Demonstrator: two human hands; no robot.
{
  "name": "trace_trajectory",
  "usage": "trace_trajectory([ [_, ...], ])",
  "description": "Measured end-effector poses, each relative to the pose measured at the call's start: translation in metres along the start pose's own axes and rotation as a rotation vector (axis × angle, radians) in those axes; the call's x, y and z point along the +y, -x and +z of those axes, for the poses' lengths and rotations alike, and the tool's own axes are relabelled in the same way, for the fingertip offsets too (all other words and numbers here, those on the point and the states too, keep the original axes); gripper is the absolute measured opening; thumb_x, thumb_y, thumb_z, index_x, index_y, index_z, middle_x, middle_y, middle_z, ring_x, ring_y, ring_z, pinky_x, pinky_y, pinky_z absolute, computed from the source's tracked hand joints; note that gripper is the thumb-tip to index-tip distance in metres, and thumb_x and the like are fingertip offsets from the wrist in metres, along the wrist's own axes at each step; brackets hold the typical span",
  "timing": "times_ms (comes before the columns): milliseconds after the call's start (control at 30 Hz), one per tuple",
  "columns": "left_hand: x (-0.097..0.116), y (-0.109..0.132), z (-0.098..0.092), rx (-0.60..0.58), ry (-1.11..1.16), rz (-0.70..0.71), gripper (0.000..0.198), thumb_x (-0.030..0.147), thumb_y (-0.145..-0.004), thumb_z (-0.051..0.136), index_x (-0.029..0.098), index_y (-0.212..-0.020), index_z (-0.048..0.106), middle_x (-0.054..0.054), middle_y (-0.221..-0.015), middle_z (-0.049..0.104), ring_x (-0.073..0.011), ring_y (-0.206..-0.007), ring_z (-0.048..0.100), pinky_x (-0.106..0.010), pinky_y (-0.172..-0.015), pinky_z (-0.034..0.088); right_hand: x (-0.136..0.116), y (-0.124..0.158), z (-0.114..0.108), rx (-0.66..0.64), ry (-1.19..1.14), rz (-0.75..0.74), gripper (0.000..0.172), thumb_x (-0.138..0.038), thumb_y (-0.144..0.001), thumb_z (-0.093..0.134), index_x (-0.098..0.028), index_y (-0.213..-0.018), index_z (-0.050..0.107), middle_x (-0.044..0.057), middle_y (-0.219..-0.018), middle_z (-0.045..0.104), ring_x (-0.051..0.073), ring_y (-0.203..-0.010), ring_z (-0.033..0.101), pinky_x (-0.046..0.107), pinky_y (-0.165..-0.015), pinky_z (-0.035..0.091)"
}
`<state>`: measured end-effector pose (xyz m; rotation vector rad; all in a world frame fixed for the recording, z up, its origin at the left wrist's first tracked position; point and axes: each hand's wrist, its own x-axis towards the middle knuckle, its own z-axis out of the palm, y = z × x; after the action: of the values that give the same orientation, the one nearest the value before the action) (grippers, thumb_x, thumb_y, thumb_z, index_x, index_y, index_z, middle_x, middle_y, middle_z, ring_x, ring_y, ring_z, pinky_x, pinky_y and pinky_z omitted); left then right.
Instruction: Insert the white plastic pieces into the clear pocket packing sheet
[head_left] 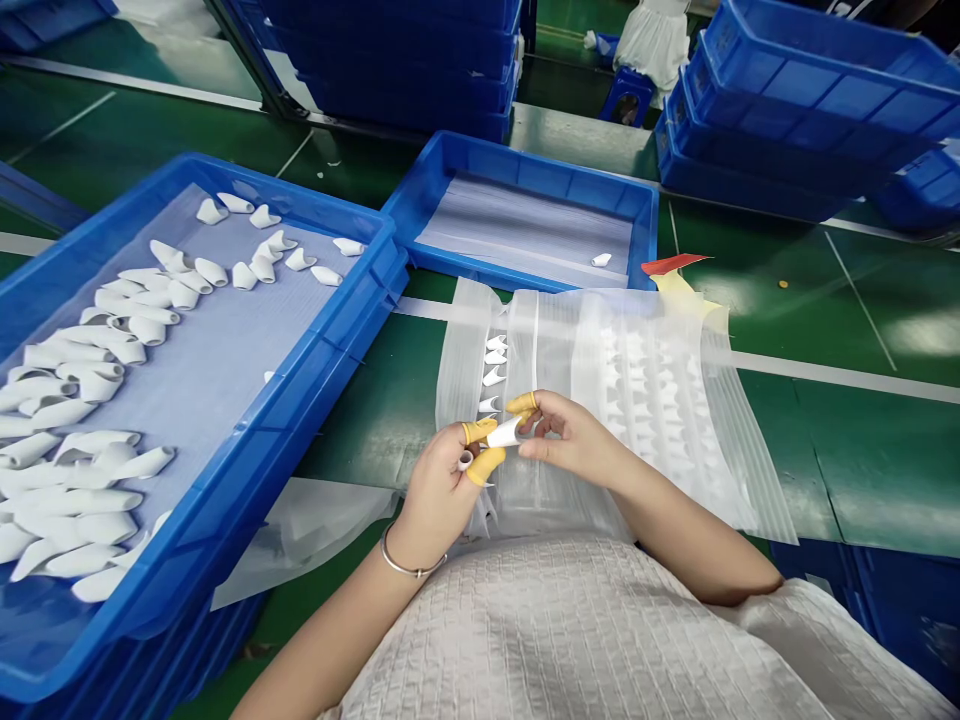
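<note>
A white hollow tapered piece [504, 433] is held between my two hands over the work surface. My left hand [442, 475], with yellow finger cots on thumb and finger, pinches its left end. A second small white tubular piece [465, 460] sticks out among the left fingers. At the other end, my right hand [570, 435] closes its curled fingers on the piece; one finger wears a yellow cot. Beneath the hands lies a translucent plastic sheet [555, 500] with pockets. Several white pieces [493, 377] sit in a column of it, and more rows show through on the right.
A large blue tray [300, 440] at left carries many loose white pieces [97, 500]. Behind the sheet, another blue tray [525, 270] holds one white piece [601, 260]. Stacked blue crates [810, 100] stand at back right. Red and yellow scraps [679, 264] lie near the sheet.
</note>
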<state>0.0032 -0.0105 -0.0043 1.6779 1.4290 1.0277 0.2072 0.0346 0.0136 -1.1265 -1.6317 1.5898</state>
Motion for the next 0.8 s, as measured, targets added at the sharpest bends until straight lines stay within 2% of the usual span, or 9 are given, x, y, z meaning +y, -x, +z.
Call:
trace_trajectory([
  [100,-0.001,-0.001,0.000,-0.006,-0.052,0.092,0.014,0.032,-0.091,0.064,0.022,-0.099,0.069,-0.001,-0.080,0.067,-0.0177,-0.073,0.063,-0.031,-0.070,0.050,0.002,-0.003,0.000,-0.053,-0.126,0.166,0.047,-0.065,-0.087,0.061,-0.019,-0.080,0.065,0.002,-0.078,0.062,0.016,-0.073,0.058,0.032,-0.070,0.048],
  [167,-0.001,-0.002,0.000,-0.025,-0.067,0.111,0.013,0.034,-0.092,0.063,0.022,-0.095,0.068,-0.001,-0.078,0.066,-0.0182,-0.072,0.062,-0.031,-0.069,0.049,0.001,-0.005,0.001,-0.079,-0.151,0.243,0.051,-0.068,-0.086,0.060,-0.019,-0.072,0.063,0.001,-0.071,0.060,0.014,-0.068,0.056,0.031,-0.068,0.046],
  [400,0.005,-0.004,0.001,-0.031,-0.048,-0.002,0.030,0.049,-0.086,0.068,0.020,-0.083,0.060,0.000,-0.074,0.064,-0.0171,-0.064,0.059,-0.029,-0.060,0.046,-0.007,-0.003,0.010,-0.033,-0.122,0.250,0.041,-0.057,-0.080,0.073,-0.019,-0.073,0.061,-0.003,-0.068,0.052,0.013,-0.064,0.047,0.029,-0.061,0.036],
  [467,0.006,-0.004,0.002,-0.047,0.002,-0.029,0.028,0.047,-0.089,0.065,0.020,-0.083,0.059,0.000,-0.073,0.064,-0.0163,-0.063,0.058,-0.028,-0.058,0.045,-0.008,-0.002,0.012,-0.016,-0.122,0.248,0.041,-0.057,-0.079,0.074,-0.019,-0.073,0.060,-0.003,-0.068,0.052,0.013,-0.065,0.046,0.029,-0.061,0.035],
  [600,0.007,-0.004,0.001,-0.072,0.138,-0.078,0.019,0.037,-0.097,0.053,0.020,-0.094,0.062,-0.001,-0.081,0.066,-0.0160,-0.072,0.061,-0.027,-0.065,0.047,-0.005,-0.002,0.014,-0.004,-0.152,0.250,0.044,-0.061,-0.079,0.073,-0.019,-0.071,0.058,-0.003,-0.067,0.052,0.013,-0.065,0.047,0.029,-0.061,0.036],
  [800,0.008,-0.005,0.000,-0.081,0.271,-0.247,0.028,0.035,-0.099,0.047,0.021,-0.076,0.055,0.002,-0.067,0.056,-0.0136,-0.063,0.051,-0.025,-0.061,0.041,-0.002,0.000,0.013,-0.011,-0.156,0.237,0.038,-0.056,-0.082,0.072,-0.019,-0.077,0.063,-0.002,-0.071,0.056,0.014,-0.067,0.050,0.029,-0.062,0.039],
])
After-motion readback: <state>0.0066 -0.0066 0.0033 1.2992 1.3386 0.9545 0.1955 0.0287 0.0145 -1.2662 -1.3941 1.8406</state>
